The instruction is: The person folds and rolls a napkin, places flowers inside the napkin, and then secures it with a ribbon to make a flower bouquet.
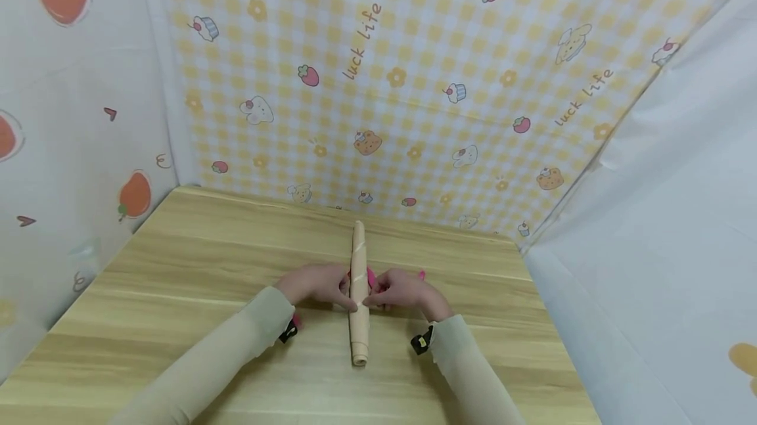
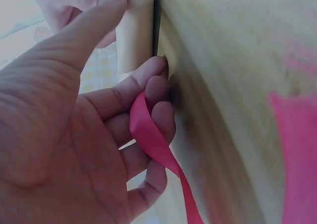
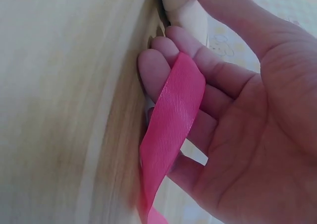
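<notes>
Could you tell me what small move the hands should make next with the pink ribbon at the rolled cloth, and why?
Probably lift both ribbon ends up over the roll and cross them. The left hand and right hand each hold an end of the pink ribbon on either side of the beige roll, which lies on the table; no knot shows yet.

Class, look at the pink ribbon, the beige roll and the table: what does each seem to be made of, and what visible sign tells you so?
Pink ribbon: probably woven satin-like fabric; fine diagonal ribbing, soft sheen, bends limply over the fingers.
Beige roll: seemingly rolled cloth or paper; matte, with a spiral layered end. Which one is unclear.
Table: wood or wood-look laminate; pale grain streaks, smooth finish.
</notes>
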`<state>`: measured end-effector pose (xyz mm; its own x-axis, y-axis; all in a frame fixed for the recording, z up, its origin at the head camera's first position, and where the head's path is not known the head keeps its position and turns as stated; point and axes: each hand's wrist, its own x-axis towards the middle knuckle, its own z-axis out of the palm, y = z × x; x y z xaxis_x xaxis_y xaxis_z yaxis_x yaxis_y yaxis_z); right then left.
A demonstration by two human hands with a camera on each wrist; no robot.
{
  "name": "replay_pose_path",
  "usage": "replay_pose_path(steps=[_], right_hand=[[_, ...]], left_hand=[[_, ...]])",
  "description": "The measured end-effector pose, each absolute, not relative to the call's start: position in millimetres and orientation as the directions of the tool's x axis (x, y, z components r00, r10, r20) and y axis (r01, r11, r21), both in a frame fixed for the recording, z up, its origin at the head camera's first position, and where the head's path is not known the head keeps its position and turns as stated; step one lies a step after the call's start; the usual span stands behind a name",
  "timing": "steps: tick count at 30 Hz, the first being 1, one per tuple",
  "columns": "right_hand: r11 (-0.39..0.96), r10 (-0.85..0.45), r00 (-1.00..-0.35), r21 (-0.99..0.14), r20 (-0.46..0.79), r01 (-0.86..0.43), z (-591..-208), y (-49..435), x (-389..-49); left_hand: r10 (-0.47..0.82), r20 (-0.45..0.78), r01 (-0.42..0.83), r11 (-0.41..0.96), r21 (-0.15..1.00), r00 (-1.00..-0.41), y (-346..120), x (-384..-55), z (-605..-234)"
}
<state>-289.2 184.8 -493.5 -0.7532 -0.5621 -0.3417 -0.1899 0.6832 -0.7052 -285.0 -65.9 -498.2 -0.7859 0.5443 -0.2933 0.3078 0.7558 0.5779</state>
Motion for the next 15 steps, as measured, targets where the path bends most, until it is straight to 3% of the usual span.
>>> replay_pose_path(steps=[8, 15], right_hand=[[0.675, -0.563, -0.762, -0.71, -0.32, -0.201, -500.5, 183.9, -280.2], [0.642, -0.581, -0.759, -0.739, -0.294, -0.205, -500.6, 189.9, -274.9]], left_hand=[[0.524, -0.233, 0.351, 0.779, 0.519, -0.819, -66.1, -269.3, -502.8], [0.544, -0.259, 0.372, 0.783, 0.498, -0.798, -67.4, -259.7, -497.0]])
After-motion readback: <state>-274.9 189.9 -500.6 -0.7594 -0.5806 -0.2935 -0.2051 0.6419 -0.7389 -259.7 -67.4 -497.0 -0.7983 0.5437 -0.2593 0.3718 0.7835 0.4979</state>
